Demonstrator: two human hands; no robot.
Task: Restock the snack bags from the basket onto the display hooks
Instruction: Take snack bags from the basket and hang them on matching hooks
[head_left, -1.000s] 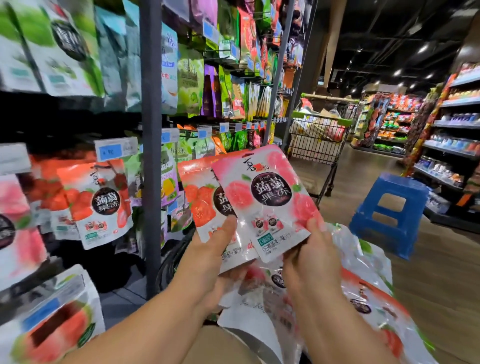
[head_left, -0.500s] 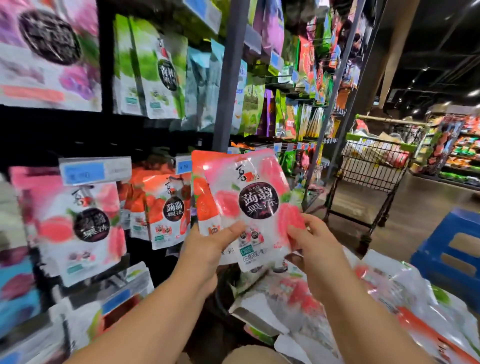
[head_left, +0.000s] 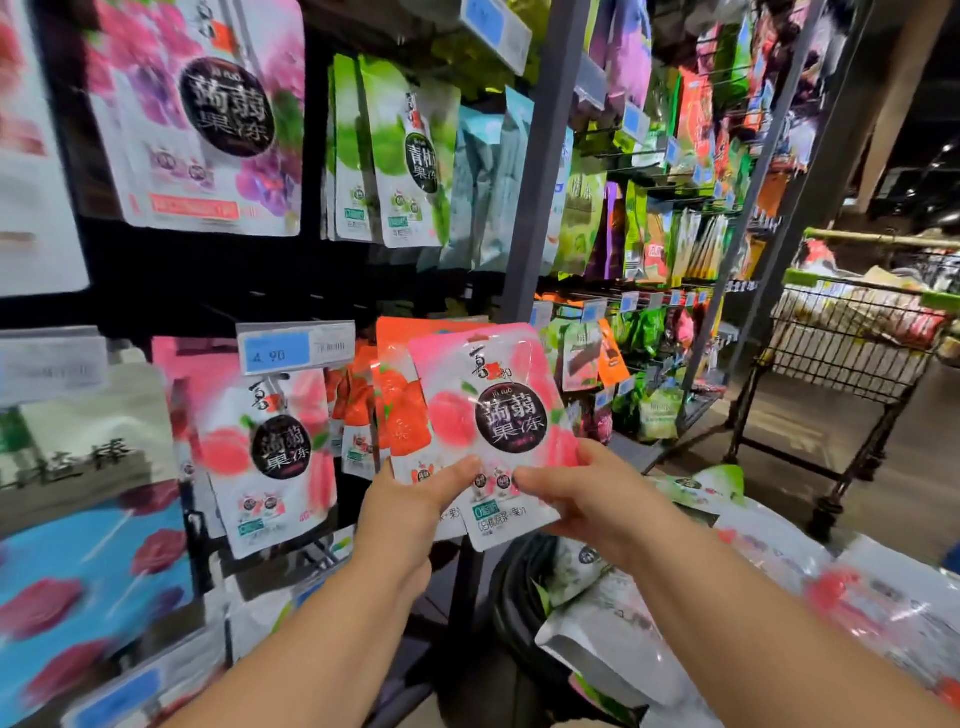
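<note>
Left hand (head_left: 415, 506), right hand (head_left: 587, 501), perhaps two bags (head_left: 498, 410)

L hand (head_left: 415, 501) & R hand (head_left: 584, 499) held fwd, both pinching snack bags (head_left: 511, 374).

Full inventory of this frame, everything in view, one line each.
peach jelly bag: 1, pink, held front centre
orange jelly bag: 1, orange, held behind the peach jelly bag
hanging peach bags: several, pink, hook left of centre
price tag: 1, blue and white, above those
grape bag: 1, purple, upper left
green bags: several, green, upper centre
shelf post: 1, grey, centre
shopping cart: 1, black wire, right
loose bags: several, mixed colours, lower right
left hand: grips orange jelly bag
right hand: pinches peach jelly bag
</note>
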